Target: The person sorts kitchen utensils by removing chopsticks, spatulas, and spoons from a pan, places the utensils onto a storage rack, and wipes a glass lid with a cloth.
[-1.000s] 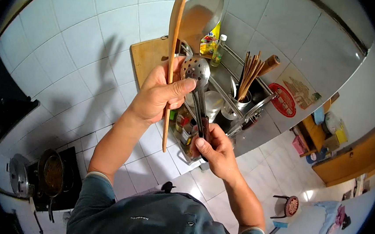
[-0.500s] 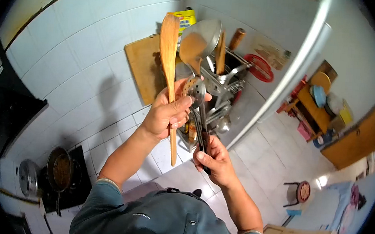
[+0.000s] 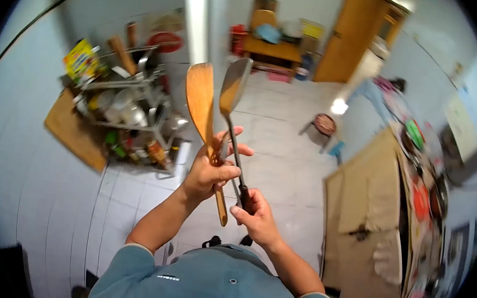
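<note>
My left hand [image 3: 207,173] is closed around a wooden spatula [image 3: 199,98], which stands nearly upright with its blade up. Part of a slotted metal spoon [image 3: 224,148] shows behind its fingers; some of those fingers stretch out past the tools. My right hand [image 3: 257,219] grips the dark handle of a metal wok spatula [image 3: 234,87], whose broad head points up beside the wooden one. The metal shaft passes close to my left thumb. Whether the right hand also holds the slotted spoon's handle is hidden.
On the left a metal rack [image 3: 126,86] holds utensils, bowls and bottles, with a cutting board [image 3: 74,130] leaning by it. A round stool [image 3: 324,124] stands on the tiled floor. A cardboard-covered cabinet [image 3: 368,215] lines the right side; a wooden bench [image 3: 271,49] is at the back.
The view has swung right, away from the stove and rack, toward the open floor. Both hands still carry the utensils, and the metal spatula's head now appears edge-on and narrower.
</note>
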`<control>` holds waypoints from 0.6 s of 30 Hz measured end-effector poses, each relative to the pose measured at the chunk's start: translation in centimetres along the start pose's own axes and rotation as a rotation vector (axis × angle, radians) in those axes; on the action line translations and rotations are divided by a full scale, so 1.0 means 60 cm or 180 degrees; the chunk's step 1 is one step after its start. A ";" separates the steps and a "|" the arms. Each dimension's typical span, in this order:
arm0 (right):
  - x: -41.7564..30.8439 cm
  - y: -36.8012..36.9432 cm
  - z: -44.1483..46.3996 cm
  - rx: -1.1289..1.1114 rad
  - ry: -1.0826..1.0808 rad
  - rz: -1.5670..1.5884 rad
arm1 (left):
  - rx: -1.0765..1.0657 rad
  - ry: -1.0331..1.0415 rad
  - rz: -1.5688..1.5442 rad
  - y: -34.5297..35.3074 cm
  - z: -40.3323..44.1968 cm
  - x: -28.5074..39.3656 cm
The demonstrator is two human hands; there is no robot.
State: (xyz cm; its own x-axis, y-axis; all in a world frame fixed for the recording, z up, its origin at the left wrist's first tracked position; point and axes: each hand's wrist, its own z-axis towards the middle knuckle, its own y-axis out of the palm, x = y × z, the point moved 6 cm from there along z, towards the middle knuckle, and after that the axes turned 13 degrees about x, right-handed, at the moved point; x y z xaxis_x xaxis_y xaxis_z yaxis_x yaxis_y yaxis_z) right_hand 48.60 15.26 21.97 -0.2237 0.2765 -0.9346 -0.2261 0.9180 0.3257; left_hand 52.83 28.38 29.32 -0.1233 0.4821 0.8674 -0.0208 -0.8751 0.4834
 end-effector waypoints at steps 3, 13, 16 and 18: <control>-0.020 -0.088 -0.086 0.0600 -0.0400 -0.0202 | -0.0323 -0.0236 -0.0041 0.110 -0.031 -0.066; -0.069 -0.378 -0.476 0.3110 -0.0805 -0.1841 | -0.1751 -0.1145 -0.0453 0.498 -0.240 -0.335; -0.088 -0.465 -0.610 0.3617 -0.0619 -0.2217 | -0.2058 -0.1948 -0.0601 0.635 -0.344 -0.405; -0.097 -0.511 -0.693 0.3752 -0.0622 -0.2034 | -0.2440 -0.2382 -0.0837 0.712 -0.410 -0.455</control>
State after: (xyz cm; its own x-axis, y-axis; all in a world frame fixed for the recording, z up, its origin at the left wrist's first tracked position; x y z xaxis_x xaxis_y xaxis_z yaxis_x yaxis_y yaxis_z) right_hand 17.44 -26.32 23.32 -0.2265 -0.3413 -0.9123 0.7232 0.5684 -0.3922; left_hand 30.88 -23.20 23.42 0.6018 0.3337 0.7256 -0.6002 -0.4104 0.6865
